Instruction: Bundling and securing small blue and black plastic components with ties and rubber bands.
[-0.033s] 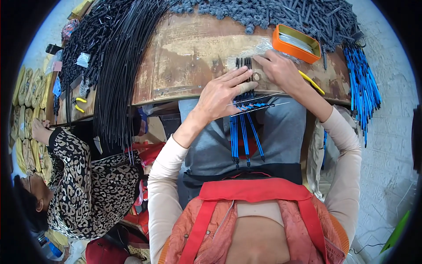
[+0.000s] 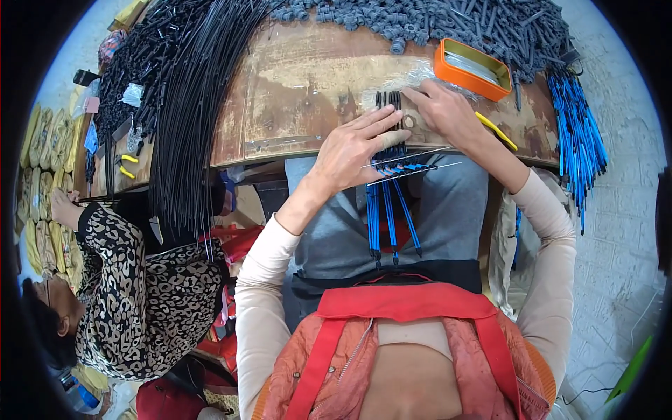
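Observation:
My left hand [image 2: 353,148] lies palm down with fingers stretched over a row of thin black-ended rods [image 2: 381,99] at the table's near edge. Its thumb crosses the row. Beyond the edge, several blue tubes with black tips [image 2: 374,220] hang over my lap. Thin metal wires [image 2: 448,166] stick out crosswise beside this hand. My right hand [image 2: 446,108] is close to the row's far end, its fingers bent and closed. What they hold, if anything, is too small to make out.
An orange box [image 2: 442,66] with clear strips stands beyond my right hand, near yellow-handled pliers [image 2: 495,131]. Grey plastic parts [image 2: 462,21] are heaped at the back. Long black rods [image 2: 183,119] overhang at left, by a co-worker's sleeve [image 2: 115,241]. Blue tubes [image 2: 577,133] hang at right.

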The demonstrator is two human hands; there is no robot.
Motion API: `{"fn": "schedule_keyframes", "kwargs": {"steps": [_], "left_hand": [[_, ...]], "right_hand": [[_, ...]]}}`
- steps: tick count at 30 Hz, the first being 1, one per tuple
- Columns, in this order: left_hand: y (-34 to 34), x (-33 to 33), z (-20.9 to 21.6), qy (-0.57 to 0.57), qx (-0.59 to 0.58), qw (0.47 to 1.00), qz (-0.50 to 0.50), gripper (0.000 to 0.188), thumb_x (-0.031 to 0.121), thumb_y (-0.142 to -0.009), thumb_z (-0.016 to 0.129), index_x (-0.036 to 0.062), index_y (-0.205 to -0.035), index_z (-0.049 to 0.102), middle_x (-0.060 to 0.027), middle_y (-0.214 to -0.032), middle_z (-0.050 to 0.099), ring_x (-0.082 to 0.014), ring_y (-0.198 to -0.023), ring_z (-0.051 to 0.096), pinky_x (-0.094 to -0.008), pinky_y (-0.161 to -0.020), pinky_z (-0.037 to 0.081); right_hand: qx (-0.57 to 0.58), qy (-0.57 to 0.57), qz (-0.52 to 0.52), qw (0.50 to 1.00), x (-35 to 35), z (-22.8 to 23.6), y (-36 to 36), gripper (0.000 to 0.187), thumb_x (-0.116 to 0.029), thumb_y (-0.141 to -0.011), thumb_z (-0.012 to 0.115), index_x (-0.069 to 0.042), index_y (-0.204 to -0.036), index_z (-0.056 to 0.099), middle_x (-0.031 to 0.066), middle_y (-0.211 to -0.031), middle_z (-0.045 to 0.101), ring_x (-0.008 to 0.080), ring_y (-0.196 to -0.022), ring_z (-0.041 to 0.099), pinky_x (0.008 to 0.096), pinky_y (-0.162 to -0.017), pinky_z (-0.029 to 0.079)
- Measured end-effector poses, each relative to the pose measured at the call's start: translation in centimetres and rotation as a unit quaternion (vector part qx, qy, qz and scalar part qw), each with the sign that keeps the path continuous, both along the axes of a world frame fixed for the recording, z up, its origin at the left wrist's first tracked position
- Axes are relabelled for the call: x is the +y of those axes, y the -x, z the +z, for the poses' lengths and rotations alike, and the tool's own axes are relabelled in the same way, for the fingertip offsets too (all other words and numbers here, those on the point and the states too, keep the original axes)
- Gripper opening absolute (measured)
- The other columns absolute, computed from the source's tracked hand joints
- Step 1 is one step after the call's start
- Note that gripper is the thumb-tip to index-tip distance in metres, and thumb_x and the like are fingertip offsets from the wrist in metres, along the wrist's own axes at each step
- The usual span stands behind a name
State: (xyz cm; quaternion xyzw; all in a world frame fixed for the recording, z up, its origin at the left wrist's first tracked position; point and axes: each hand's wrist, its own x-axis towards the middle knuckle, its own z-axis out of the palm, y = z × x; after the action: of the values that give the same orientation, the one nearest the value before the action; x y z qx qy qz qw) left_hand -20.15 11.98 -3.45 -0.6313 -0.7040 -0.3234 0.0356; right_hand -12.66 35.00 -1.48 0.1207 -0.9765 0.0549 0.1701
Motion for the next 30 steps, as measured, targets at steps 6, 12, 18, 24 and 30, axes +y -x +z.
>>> {"fn": "schedule_keyframes", "kwargs": {"steps": [6,12,18,24,30], "left_hand": [[-0.2,0.2,-0.2,-0.002,0.016,1.0,0.006,0.066,0.013,-0.06,0.075,0.0133,-0.125,0.062,-0.0109,-0.138,0.054,-0.0291,-0.133,0.047,-0.0402,-0.111,0.04],[-0.2,0.1,-0.5,-0.004,0.039,0.999,0.018,0.052,0.035,-0.08,0.073,0.0146,-0.127,0.063,-0.0116,-0.14,0.053,-0.032,-0.132,0.047,-0.0424,-0.109,0.041],[-0.5,0.1,-0.3,-0.011,0.043,0.999,0.026,0.049,0.032,-0.08,0.075,0.0136,-0.124,0.064,-0.012,-0.138,0.055,-0.0317,-0.131,0.049,-0.0423,-0.107,0.043],[-0.6,0.0,-0.1,-0.019,0.047,0.998,0.029,0.047,0.031,-0.08,0.076,0.0124,-0.122,0.066,-0.0123,-0.136,0.057,-0.0319,-0.13,0.05,-0.0421,-0.106,0.044],[-0.6,-0.2,0.2,-0.021,0.037,0.999,0.034,0.047,0.029,-0.08,0.076,0.0128,-0.122,0.066,-0.0134,-0.134,0.058,-0.032,-0.129,0.051,-0.0418,-0.105,0.045]], "right_hand": [[0.018,-0.018,0.016,1.0,0.8,-0.5,0.2,0.034,-0.008,-0.081,0.058,-0.006,-0.116,0.058,0.0106,-0.097,0.056,0.0288,-0.092,0.063,0.0394,-0.073,0.054],[0.019,-0.004,0.036,0.999,0.5,-0.4,0.0,0.037,-0.008,-0.08,0.058,-0.006,-0.116,0.056,0.0107,-0.098,0.056,0.0288,-0.094,0.062,0.0396,-0.075,0.054],[-0.007,0.003,0.036,0.999,0.0,0.1,0.1,0.042,-0.007,-0.075,0.063,-0.006,-0.117,0.056,0.0108,-0.1,0.055,0.0288,-0.098,0.061,0.0396,-0.076,0.055],[-0.009,-0.02,0.029,0.999,0.3,-0.4,0.1,0.043,-0.007,-0.076,0.063,-0.005,-0.118,0.055,0.0097,-0.102,0.055,0.0279,-0.101,0.061,0.0393,-0.076,0.055],[0.019,-0.015,0.091,0.996,1.0,-0.4,1.1,0.038,-0.013,-0.08,0.062,-0.004,-0.117,0.057,0.0097,-0.097,0.055,0.0297,-0.092,0.06,0.0409,-0.075,0.052]]}}
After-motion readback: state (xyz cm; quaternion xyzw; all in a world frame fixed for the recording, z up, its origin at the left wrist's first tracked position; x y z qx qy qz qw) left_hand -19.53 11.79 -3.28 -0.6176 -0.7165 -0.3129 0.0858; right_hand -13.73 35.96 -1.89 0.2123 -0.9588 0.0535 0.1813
